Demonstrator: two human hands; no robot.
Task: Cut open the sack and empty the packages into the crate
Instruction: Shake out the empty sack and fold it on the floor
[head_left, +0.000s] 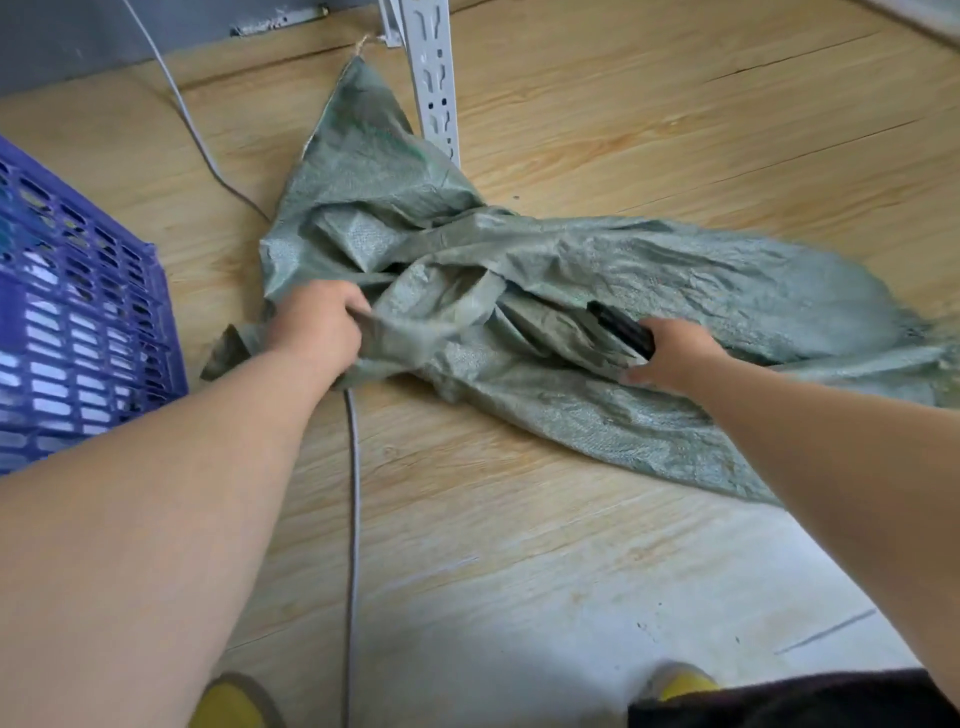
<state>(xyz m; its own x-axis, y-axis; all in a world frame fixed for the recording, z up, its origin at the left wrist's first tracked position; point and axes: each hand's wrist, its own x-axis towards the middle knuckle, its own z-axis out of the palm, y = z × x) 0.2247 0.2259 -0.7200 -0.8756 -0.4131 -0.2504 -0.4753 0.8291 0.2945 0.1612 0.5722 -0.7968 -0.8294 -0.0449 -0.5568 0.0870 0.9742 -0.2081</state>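
A green woven sack (519, 291) lies crumpled and flat on the wooden floor. My left hand (317, 322) grips a fold of the sack near its left end. My right hand (675, 353) holds a black tool (621, 327), probably a cutter, over the middle of the sack. The purple slatted crate (78, 322) stands at the left, with pale packages showing through its slats. No packages show on the floor or at the sack.
A grey metal shelf post (434, 78) stands behind the sack. A grey cable (353, 493) runs along the floor under the sack. My yellow shoes (234, 701) are at the bottom edge. A grey wall runs along the top left.
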